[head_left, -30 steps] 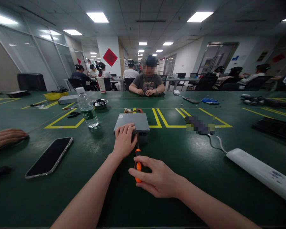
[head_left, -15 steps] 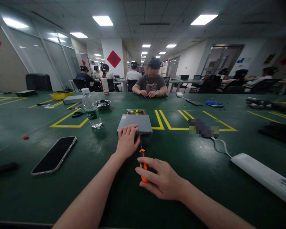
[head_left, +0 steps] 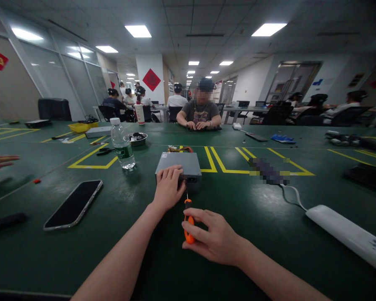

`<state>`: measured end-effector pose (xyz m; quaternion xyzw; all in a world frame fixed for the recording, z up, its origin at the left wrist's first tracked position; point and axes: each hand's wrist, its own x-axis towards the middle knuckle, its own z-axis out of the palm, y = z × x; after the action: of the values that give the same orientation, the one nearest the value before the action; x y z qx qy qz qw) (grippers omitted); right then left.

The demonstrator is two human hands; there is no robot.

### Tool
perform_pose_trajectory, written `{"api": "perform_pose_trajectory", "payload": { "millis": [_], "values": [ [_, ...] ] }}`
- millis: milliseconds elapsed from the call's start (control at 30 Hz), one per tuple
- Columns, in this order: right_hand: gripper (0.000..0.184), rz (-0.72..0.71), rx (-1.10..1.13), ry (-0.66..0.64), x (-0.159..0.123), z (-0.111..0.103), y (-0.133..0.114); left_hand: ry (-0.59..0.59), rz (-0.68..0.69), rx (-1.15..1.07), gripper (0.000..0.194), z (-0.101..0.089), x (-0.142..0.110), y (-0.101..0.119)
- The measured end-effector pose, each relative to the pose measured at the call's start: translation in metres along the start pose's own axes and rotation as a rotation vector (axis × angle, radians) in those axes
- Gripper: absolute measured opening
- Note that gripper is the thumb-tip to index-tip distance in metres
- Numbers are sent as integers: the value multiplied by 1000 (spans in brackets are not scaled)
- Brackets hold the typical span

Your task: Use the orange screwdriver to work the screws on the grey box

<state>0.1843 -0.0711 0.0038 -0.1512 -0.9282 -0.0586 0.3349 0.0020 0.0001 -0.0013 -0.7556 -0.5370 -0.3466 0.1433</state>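
Observation:
A grey metal computer power supply (head_left: 188, 161) sits on the green table in front of me, with coloured wires (head_left: 180, 149) behind it. My left hand (head_left: 168, 186) holds it by its near left side, fingers over the top and thumb at the near face. An orange and black screwdriver (head_left: 189, 232) is in the fingers of my right hand (head_left: 214, 236). Its shaft points away from me at the near face of the power supply, close to my left thumb. The tip's exact contact is hidden.
Left of the power supply stands a water bottle (head_left: 123, 146), with a metal bowl (head_left: 138, 139) behind it. A phone (head_left: 73, 205) lies at the left, a white power strip (head_left: 344, 234) at the right. Another person's hand (head_left: 1, 162) reaches in at the left edge; a person (head_left: 199, 110) sits opposite.
Another person's hand has come into view at the left edge. My right fingers have shifted around the screwdriver handle. The whole view has moved slightly; my left hand stays on the power supply.

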Motion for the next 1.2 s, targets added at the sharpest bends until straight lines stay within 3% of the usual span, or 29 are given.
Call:
{"api": "perform_pose_trajectory", "payload": {
  "millis": [133,333,567,733,933,1200],
  "values": [
    [29,50,89,37,-3,2,0,6,-4,3,23,0,0,0],
    [28,-3,-3,-86,3,-5,-3,4,-1,0,24,0,0,0],
    [27,45,67,53,-1,1,-2,-2,-1,-6,23,-1,1,0],
    [29,9,18,-50,3,-6,-4,-6,5,2,23,0,0,0],
    [29,33,33,-3,0,-1,-2,-2,3,6,23,0,0,-1],
    [30,-22,-8,-75,5,-4,-4,-2,-1,11,23,1,0,-1]
  ]
}}
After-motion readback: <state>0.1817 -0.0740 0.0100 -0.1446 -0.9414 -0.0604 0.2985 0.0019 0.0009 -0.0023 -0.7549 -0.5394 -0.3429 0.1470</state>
